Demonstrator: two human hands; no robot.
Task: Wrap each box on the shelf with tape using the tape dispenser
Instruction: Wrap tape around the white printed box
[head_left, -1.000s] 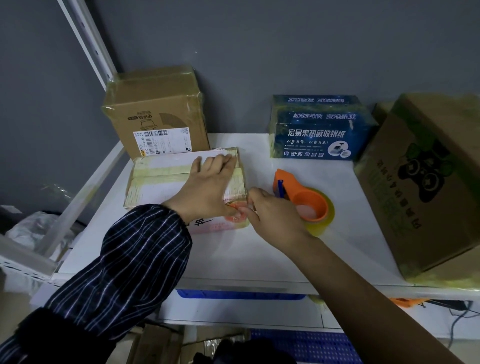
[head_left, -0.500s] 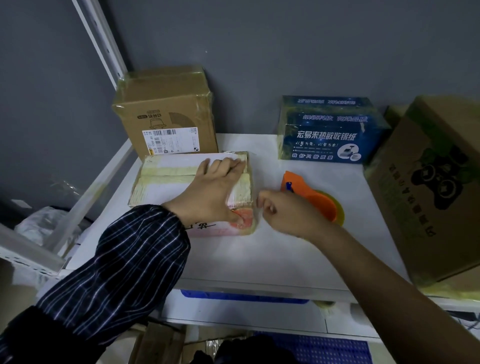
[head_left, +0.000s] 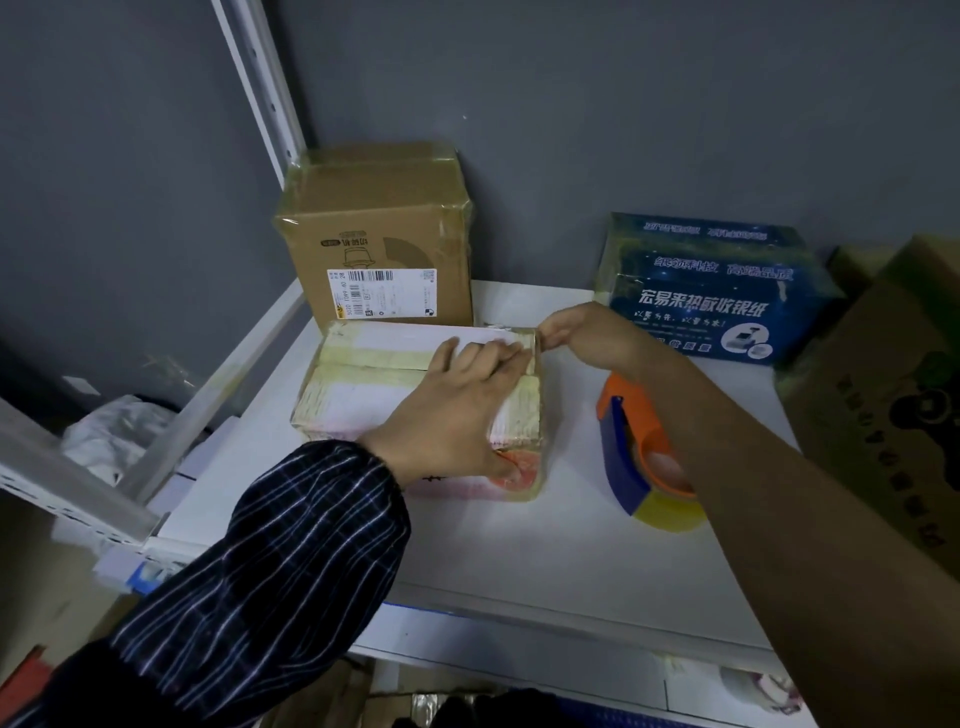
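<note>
A flat white and pink box (head_left: 363, 395) wound with yellowish tape lies on the white shelf (head_left: 519, 561). My left hand (head_left: 457, 410) presses flat on its top, fingers straight, thumb down on the near side. My right hand (head_left: 587, 338) is at the box's far right corner, fingertips pinched on the tape edge there. The orange and blue tape dispenser (head_left: 639, 457) with its yellow roll lies on the shelf to the right of the box, under my right forearm, held by neither hand.
A taped brown carton (head_left: 379, 249) stands behind the flat box by the wall. A blue box (head_left: 711, 291) sits at the back right, and a large brown carton (head_left: 893, 395) at the right edge. A white shelf upright (head_left: 260, 78) rises at the left.
My right hand has moved from the near right corner of the flat box up along its right side to the far right corner. My left hand stays pressed on top.
</note>
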